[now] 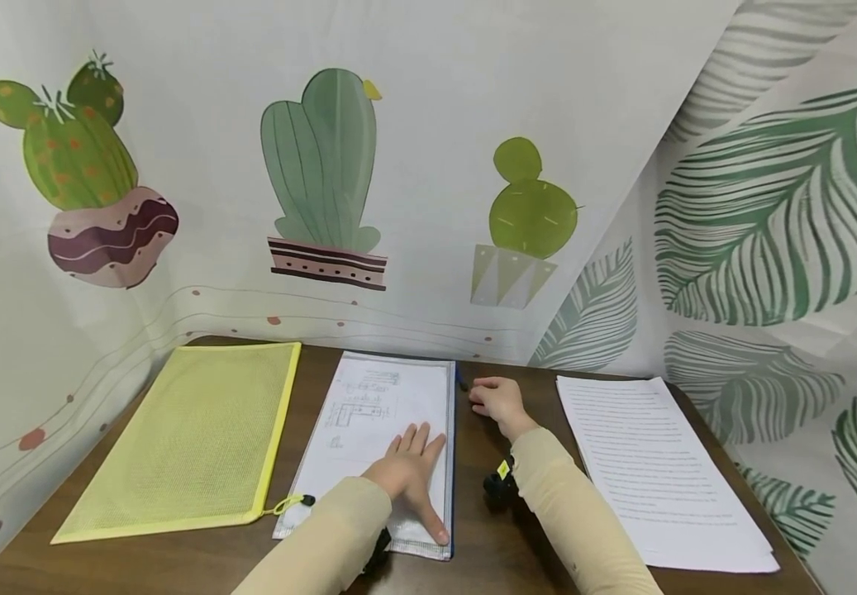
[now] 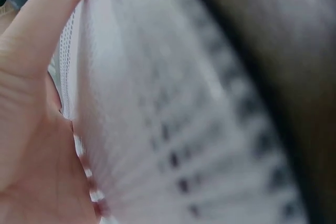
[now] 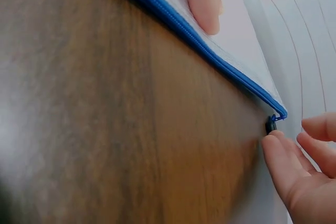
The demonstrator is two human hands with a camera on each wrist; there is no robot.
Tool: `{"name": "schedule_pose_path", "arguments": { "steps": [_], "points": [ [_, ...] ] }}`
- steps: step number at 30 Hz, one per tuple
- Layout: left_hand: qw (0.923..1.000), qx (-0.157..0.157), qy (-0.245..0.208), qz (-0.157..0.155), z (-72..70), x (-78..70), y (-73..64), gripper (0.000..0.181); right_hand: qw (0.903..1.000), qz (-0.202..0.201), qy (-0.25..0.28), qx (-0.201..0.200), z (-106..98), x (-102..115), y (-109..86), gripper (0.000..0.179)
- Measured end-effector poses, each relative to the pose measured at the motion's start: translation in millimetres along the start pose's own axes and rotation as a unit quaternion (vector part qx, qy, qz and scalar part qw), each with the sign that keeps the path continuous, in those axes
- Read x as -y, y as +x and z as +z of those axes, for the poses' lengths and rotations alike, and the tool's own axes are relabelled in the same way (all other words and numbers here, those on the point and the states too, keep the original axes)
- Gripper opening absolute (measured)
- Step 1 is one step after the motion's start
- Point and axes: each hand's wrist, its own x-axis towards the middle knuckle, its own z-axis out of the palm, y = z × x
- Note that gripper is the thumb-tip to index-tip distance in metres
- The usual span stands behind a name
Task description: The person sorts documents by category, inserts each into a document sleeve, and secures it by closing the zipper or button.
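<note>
A white mesh zip pouch (image 1: 376,372) with a blue zipper edge (image 3: 210,59) lies in the middle of the table, and a sheet with printed drawings shows through it. My left hand (image 1: 413,475) rests spread on the lower right part of the pouch, thumb near its bottom corner. At the pouch's far right corner hangs a dark zipper pull (image 3: 270,124). Fingertips of my right hand (image 1: 498,402) pinch the end of this pull, just beyond the corner. Close up, the left wrist view shows blurred mesh beside the left hand's palm.
A yellow mesh zip pouch (image 1: 190,438) lies to the left, its yellow cord loop (image 1: 287,504) reaching to the white pouch. On the right is a stack of printed paper (image 1: 651,471). A cactus-printed curtain (image 1: 428,165) hangs behind the brown table (image 1: 488,545).
</note>
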Motion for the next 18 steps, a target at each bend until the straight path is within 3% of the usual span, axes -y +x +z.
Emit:
{"name": "schedule_pose_path", "arguments": {
  "steps": [10,18],
  "points": [
    [0.9995,-0.021,0.009,0.022,-2.4,1.5,2.2,0.139,0.9974,-0.021,-0.068,0.014,-17,-1,-12.9,0.034],
    [0.9982,-0.039,-0.019,0.042,-0.3,6.0,5.5,0.133,0.9931,-0.035,-0.112,0.005,-33,-9,-25.0,0.031]
  ]
}}
